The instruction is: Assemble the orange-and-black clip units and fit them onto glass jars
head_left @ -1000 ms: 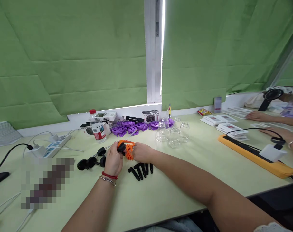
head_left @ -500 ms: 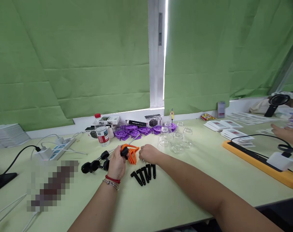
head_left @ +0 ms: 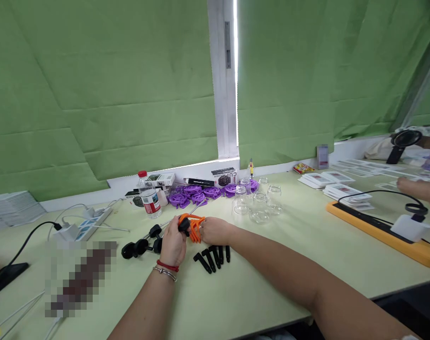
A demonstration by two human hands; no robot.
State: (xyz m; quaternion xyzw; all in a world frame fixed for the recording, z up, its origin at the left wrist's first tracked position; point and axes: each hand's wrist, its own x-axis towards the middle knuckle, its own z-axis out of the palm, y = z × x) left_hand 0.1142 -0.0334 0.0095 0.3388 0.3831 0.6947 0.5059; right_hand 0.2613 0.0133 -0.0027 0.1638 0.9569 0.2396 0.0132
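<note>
My left hand is closed round an orange plastic part with a black knob on it, held just above the pale green table. From the right, my right hand has its fingers curled against the same orange part. Several black pegs lie in a row just in front of my hands. Black knobbed pieces lie to the left of my left hand.
Purple round parts, clear glass cups, a water bottle and small boxes stand at the back. A power strip with cables lies left. An orange tray and another person's hand are at the right.
My right hand, apart from the orange part half a second ago, has come back against it. The view has shifted slightly; the other person's hands have drawn back to the right.
</note>
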